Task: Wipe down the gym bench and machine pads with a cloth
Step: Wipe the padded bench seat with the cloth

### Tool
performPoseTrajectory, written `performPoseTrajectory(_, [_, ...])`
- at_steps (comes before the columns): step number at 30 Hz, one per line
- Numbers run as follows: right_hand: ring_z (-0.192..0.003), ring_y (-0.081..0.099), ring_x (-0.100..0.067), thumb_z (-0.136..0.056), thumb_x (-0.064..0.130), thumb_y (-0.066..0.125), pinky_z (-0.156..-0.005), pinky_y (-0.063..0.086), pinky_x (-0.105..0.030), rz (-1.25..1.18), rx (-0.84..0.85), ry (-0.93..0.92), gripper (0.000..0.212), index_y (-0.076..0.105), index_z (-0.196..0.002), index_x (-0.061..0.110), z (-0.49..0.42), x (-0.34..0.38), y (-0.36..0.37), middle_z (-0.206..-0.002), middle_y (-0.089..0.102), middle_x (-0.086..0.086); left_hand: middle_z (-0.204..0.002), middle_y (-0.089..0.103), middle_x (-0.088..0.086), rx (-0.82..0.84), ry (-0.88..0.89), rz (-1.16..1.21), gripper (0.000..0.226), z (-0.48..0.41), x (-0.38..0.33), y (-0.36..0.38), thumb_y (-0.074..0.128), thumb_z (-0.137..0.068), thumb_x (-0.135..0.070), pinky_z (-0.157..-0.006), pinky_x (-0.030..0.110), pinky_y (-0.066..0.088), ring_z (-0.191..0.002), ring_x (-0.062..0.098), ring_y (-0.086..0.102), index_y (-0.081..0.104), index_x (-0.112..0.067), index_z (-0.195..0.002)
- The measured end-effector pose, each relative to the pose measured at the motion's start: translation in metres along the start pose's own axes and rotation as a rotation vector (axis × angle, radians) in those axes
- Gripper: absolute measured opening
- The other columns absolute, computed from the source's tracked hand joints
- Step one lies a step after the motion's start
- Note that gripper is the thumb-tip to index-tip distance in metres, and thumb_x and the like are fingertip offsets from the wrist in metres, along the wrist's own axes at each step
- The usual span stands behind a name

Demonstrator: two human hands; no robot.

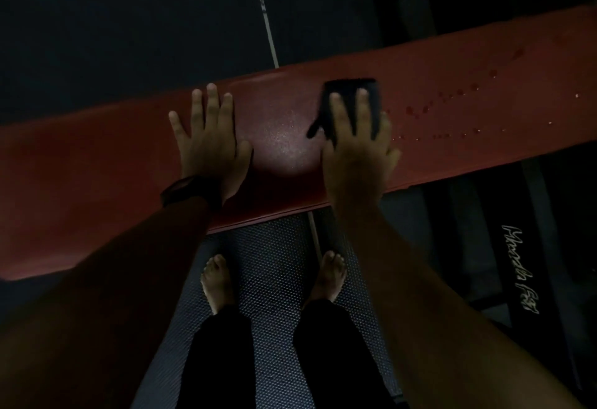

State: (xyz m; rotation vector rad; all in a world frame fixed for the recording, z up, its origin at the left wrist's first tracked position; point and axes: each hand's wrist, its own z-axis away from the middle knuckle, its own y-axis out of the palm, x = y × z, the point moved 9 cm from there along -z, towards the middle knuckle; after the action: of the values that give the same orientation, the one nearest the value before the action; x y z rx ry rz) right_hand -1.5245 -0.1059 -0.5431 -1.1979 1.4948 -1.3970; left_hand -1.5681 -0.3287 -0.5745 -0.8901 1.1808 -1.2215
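On the red bench (97, 156), in the head view, the right hand (355, 156) presses a dark cloth (349, 92) flat, fingers straight and slightly spread. The left hand (210, 140) rests nearby, fingers splayed. The cloth looks soft, light and limp, best worked under a flat palm. Droplets (452, 98) lie just right of it. White script on the black frame (520, 269) is unreadable.

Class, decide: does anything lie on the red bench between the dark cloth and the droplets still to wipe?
Nothing visible does. The right hand presses the dark folded cloth on the red padded bench; droplets start right beside it.
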Motion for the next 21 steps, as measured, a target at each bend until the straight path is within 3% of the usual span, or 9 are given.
performPoseTrajectory(2, [-0.135,0.046,-0.041,-0.094,0.038,0.056,-0.087,0.048,-0.053,-0.009,0.003,0.186,0.063,0.038,-0.154,0.035,0.024,-0.007,-0.004,-0.163,0.035,-0.003,-0.17,0.008,0.013,-0.011,-0.013,-0.008,0.075,0.0,-0.004,0.0,0.039,-0.092,-0.031,-0.12,0.067,0.0,-0.157,0.031,0.001,0.019,-0.01,-0.16])
performPoseTrajectory(4, [-0.137,0.043,-0.043,-0.097,0.038,0.041,-0.091,0.049,-0.057,-0.046,0.029,0.14,0.059,0.037,-0.155,0.032,0.052,0.02,-0.007,-0.164,0.033,-0.003,-0.17,0.007,0.013,-0.011,-0.022,-0.032,0.072,0.0,-0.008,0.003,0.042,-0.096,-0.031,-0.12,0.067,0.001,-0.157,0.032,0.002,0.018,-0.01,-0.161])
performPoseTrajectory(8, [-0.135,0.045,-0.043,-0.098,0.039,0.054,-0.088,0.048,-0.052,-0.123,0.046,-0.397,0.057,0.042,-0.153,0.035,0.054,0.079,0.0,-0.162,0.037,0.0,-0.17,0.005,0.014,0.005,-0.02,-0.09,0.07,0.004,-0.013,0.008,0.021,-0.101,-0.046,-0.12,0.068,0.003,-0.156,0.035,0.002,0.013,-0.011,-0.162])
performPoseTrajectory(11, [-0.123,0.058,-0.039,-0.102,0.041,0.048,-0.076,0.047,-0.042,-0.046,-0.109,-0.562,0.043,0.053,-0.145,0.04,0.002,0.079,0.001,-0.153,0.05,0.001,-0.17,0.008,0.014,0.01,-0.024,-0.093,0.074,0.003,-0.014,0.009,0.015,-0.097,-0.048,-0.12,0.068,0.005,-0.156,0.034,0.004,0.015,-0.012,-0.162])
performPoseTrajectory(14, [-0.12,0.062,-0.038,-0.099,0.044,0.047,-0.074,0.048,-0.041,0.053,-0.138,-0.418,0.045,0.054,-0.143,0.042,-0.039,0.055,0.007,-0.151,0.052,0.002,-0.169,0.01,0.014,0.008,-0.018,-0.084,0.076,0.003,-0.013,0.009,0.022,-0.093,-0.046,-0.119,0.069,0.005,-0.156,0.034,0.005,0.017,-0.013,-0.161])
performPoseTrajectory(18, [-0.125,0.057,-0.038,-0.091,0.039,0.057,-0.079,0.051,-0.046,0.068,-0.079,0.075,0.06,0.046,-0.15,0.037,-0.038,0.017,0.001,-0.158,0.044,0.0,-0.169,0.008,0.016,0.025,-0.006,-0.081,0.077,0.001,-0.015,0.01,0.02,-0.092,-0.046,-0.119,0.068,0.003,-0.156,0.035,0.003,0.014,-0.013,-0.161])
performPoseTrajectory(21, [-0.129,0.051,-0.042,-0.092,0.034,0.06,-0.082,0.05,-0.051,-0.048,-0.006,0.087,0.059,0.048,-0.15,0.032,0.003,0.038,0.002,-0.159,0.042,-0.002,-0.17,0.004,0.016,0.04,0.005,-0.079,0.077,-0.001,-0.016,0.009,0.016,-0.094,-0.048,-0.119,0.067,0.002,-0.157,0.034,0.0,0.01,-0.013,-0.162])
